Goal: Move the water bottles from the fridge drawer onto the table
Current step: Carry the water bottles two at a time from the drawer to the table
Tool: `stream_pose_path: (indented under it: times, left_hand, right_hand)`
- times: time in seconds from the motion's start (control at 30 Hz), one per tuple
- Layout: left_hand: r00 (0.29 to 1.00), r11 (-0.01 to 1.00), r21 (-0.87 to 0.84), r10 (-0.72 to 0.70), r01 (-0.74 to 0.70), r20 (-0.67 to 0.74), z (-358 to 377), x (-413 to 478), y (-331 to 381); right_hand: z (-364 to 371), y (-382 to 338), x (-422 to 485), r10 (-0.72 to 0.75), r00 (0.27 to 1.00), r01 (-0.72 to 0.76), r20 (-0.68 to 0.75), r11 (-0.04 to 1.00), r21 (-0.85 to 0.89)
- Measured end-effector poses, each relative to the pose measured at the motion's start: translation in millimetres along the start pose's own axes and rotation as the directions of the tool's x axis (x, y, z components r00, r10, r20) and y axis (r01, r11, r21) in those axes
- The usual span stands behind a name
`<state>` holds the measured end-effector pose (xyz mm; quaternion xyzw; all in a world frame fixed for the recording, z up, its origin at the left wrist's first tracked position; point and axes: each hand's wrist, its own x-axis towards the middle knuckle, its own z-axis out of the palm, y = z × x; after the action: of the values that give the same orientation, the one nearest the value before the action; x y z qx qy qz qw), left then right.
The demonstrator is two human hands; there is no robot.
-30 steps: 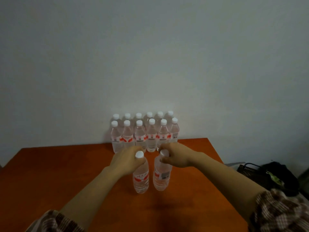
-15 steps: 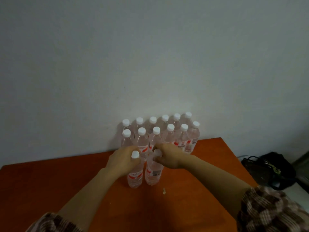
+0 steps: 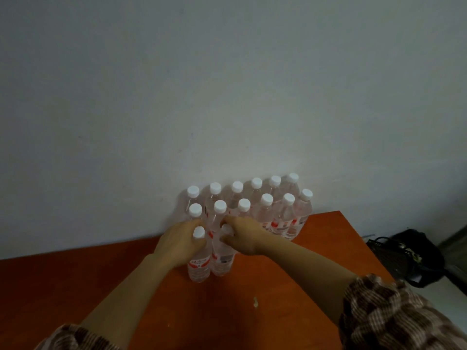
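Two rows of clear water bottles (image 3: 265, 213) with white caps and red labels stand against the wall at the back of the orange-brown table (image 3: 75, 286). In front of them stand two more bottles side by side. My left hand (image 3: 180, 242) grips the neck of the left bottle (image 3: 199, 266). My right hand (image 3: 243, 236) grips the neck of the right bottle (image 3: 222, 261), hiding most of its cap. Both bottles rest upright on the table, close against the second row. The fridge drawer is out of view.
A plain grey wall (image 3: 227, 97) rises right behind the bottles. To the right of the table, lower down, sits a black basket (image 3: 394, 258) with a dark bag (image 3: 417, 246). A small pale speck (image 3: 255, 301) lies on the tabletop near my right forearm.
Both hands have pushed the two bottles away from me until they stand against the rows at the wall. The view has shifted, with the bottle group now further right.
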<state>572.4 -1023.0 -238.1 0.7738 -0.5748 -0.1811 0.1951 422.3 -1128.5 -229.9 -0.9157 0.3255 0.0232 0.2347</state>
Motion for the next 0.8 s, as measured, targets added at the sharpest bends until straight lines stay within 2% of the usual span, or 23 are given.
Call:
stream_pose_path:
  times: [0.4,0.57,0.67,0.8]
  left_hand:
    - [0.999,0.998,0.050,0.027,-0.025,-0.045,16.2,3.3,-16.8]
    - [0.988,0.995,0.036,-0.088,0.093,-0.129,28.3,-8.8,-10.6]
    - [0.974,0.982,0.087,-0.154,0.170,-0.167,31.6,-16.2,0.9]
    - [0.942,0.967,0.203,-0.082,0.154,-0.325,33.5,-24.5,24.2]
  right_hand:
    - [7.6,-1.3,2.0,0.059,0.998,-0.059,-0.004,0.998,0.019]
    - [11.0,-0.8,-13.2,0.074,0.996,-0.070,-0.054,0.995,0.076]
    - [9.9,1.5,-26.8,0.103,0.990,-0.088,-0.095,0.985,0.145]
    - [7.6,7.7,-52.8,0.123,0.983,-0.100,-0.137,0.982,0.160]
